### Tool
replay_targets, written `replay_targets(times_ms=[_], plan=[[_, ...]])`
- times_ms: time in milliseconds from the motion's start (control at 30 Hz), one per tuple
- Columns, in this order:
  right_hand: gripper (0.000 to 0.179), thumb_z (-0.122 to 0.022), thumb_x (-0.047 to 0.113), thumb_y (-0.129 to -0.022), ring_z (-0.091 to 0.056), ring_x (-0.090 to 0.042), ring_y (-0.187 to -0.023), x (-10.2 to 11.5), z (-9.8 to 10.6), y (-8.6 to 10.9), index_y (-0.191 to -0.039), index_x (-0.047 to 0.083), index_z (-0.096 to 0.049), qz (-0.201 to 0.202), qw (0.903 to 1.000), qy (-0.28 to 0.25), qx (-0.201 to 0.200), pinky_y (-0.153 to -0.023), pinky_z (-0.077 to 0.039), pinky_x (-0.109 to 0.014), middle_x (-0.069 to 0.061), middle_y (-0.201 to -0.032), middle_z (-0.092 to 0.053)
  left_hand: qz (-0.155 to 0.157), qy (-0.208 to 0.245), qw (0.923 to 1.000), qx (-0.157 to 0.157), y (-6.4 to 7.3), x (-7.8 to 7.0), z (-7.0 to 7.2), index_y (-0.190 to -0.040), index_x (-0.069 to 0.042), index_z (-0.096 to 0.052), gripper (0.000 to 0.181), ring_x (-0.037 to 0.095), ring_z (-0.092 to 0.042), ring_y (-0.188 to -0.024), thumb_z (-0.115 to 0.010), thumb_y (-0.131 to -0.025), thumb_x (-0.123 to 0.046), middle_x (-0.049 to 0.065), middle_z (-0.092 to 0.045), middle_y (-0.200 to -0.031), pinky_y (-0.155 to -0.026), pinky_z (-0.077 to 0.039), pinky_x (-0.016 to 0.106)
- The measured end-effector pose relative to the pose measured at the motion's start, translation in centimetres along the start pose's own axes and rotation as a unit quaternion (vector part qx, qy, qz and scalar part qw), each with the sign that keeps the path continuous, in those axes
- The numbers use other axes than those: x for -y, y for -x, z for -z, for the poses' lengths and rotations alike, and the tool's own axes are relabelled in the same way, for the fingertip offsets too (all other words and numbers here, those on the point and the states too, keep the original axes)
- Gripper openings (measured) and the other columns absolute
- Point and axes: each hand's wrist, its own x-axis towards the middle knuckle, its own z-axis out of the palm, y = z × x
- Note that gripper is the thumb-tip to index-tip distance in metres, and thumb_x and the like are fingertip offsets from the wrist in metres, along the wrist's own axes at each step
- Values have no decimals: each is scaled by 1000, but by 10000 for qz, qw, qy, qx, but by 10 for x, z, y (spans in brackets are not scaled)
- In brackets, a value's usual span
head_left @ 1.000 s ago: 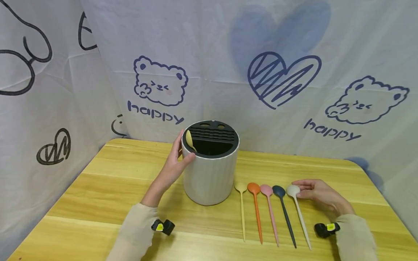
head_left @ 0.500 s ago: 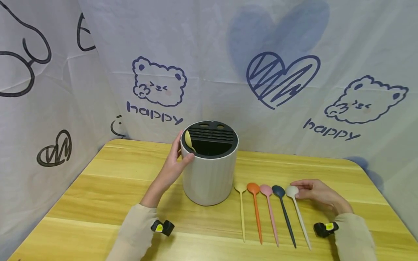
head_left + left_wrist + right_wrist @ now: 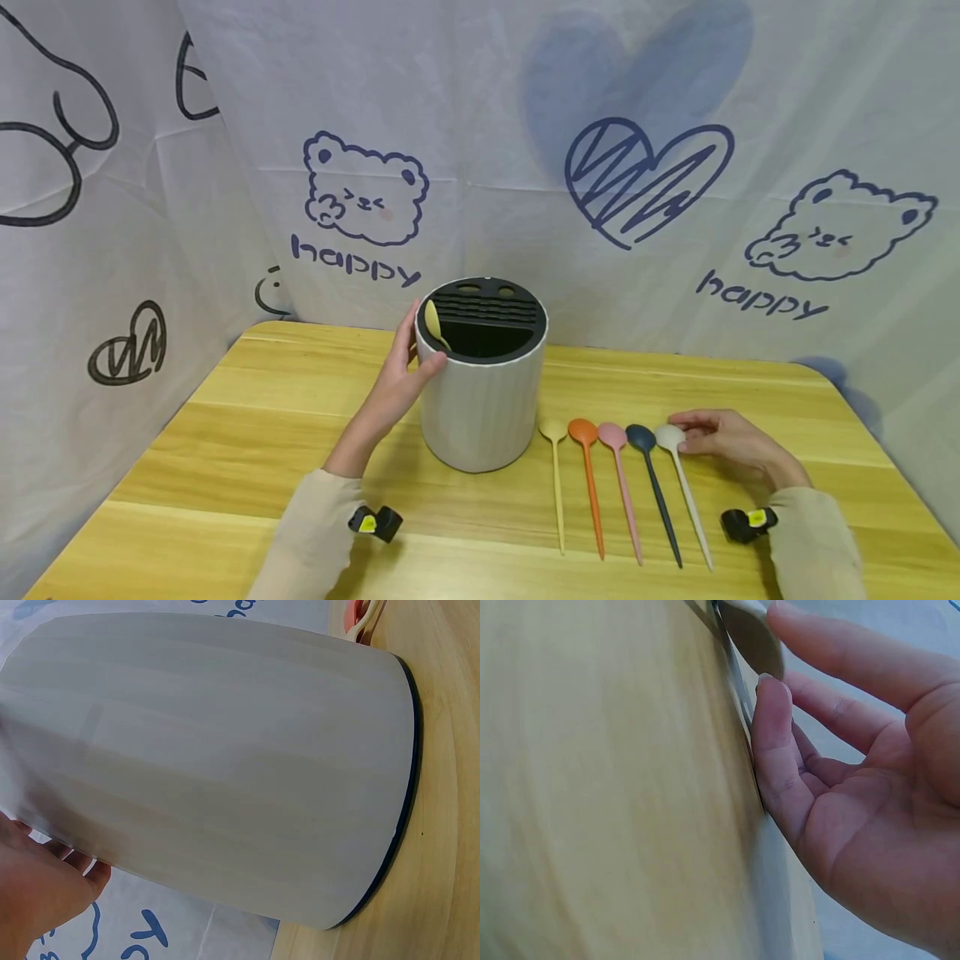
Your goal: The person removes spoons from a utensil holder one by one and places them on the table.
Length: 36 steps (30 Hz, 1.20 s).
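Observation:
A white ribbed utensil holder point(image 3: 480, 417) with a black slotted lid point(image 3: 487, 309) stands upright on the table. My left hand point(image 3: 396, 385) grips its upper left side, thumb in front at the rim and the other fingers behind. From the lid's opening a yellow spoon point(image 3: 432, 320) sticks out, its handle hidden inside. At the right end of a row of spoons, my right hand point(image 3: 731, 443) pinches the head of a white spoon point(image 3: 691, 500). The right wrist view has the fingertips at the edges of that spoon head point(image 3: 754, 637), close to the tabletop.
Left of the white spoon lie a dark blue spoon point(image 3: 657, 492), a pink spoon point(image 3: 623, 492), an orange spoon point(image 3: 590, 492) and another yellow spoon point(image 3: 557, 492), handles toward me. A printed cloth point(image 3: 495, 208) hangs behind the wooden table point(image 3: 225, 467).
The handle end of the white spoon has shifted very slightly. Both hands keep nearly the same places, and the holder has not moved.

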Motion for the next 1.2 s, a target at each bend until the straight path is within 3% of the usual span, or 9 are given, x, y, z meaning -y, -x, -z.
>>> replay_targets(times_ms=[367, 533, 733, 867, 1033, 1200], plan=[[56, -74, 13, -85, -56, -19, -90, 0, 3, 3, -127, -16, -51, 64, 9993, 232, -270, -74, -51, -23, -14, -108, -63, -12, 19, 10000, 0, -1, 0, -2, -156, -12, -8, 100, 30, -14, -144, -59, -86, -61, 9, -10, -160, -114, -14, 54], [55, -69, 17, -90, -57, -20, -94, 0, 3, 3, -129, -15, -50, -23, 9994, 221, -271, -77, -51, -24, -17, -114, -61, -9, 24, 10000, -1, -2, 0, -3, -156, -12, -8, 100, 30, -13, -144, -59, -86, -61, 8, -10, -160, -114, -14, 54], [55, -58, 24, -98, -58, -18, -97, 2, 3, 4, -135, -15, -43, -169, 9995, -59, -274, -78, -53, -28, -20, -119, -58, 5, 43, 10000, -7, -1, 1, -3, -156, -13, -8, 99, 29, -12, -145, -59, -86, -61, 8, -9, -161, -114, -13, 55], [55, -53, 20, -100, -57, -16, -92, 6, 4, 8, -136, -19, -36, -131, 9988, -306, -364, -75, -53, -28, -23, -119, -56, -10, 20, 10000, -18, -1, 1, -2, -156, -13, -8, 98, 29, -12, -145, -59, -87, -60, 8, -9, -161, -114, -14, 54], [58, -49, 27, -102, -60, -31, -103, 16, 5, 13, -138, -17, -36, -150, 9977, 34, -655, -81, -54, -36, -33, -127, -51, -20, 13, 10000, -11, 0, 1, -2, -156, -14, -8, 97, 29, -12, -145, -59, -87, -59, 9, -9, -161, -114, -14, 53], [62, -45, 34, -103, -47, -45, -122, 35, -1, 15, -142, -14, -34, -21, 9968, 177, -782, -95, -47, -47, -34, -139, -41, -29, 37, 10000, -24, 1, 0, -1, -156, -14, -9, 94, 30, -12, -145, -59, -89, -55, 9, -9, -161, -114, -14, 54]])
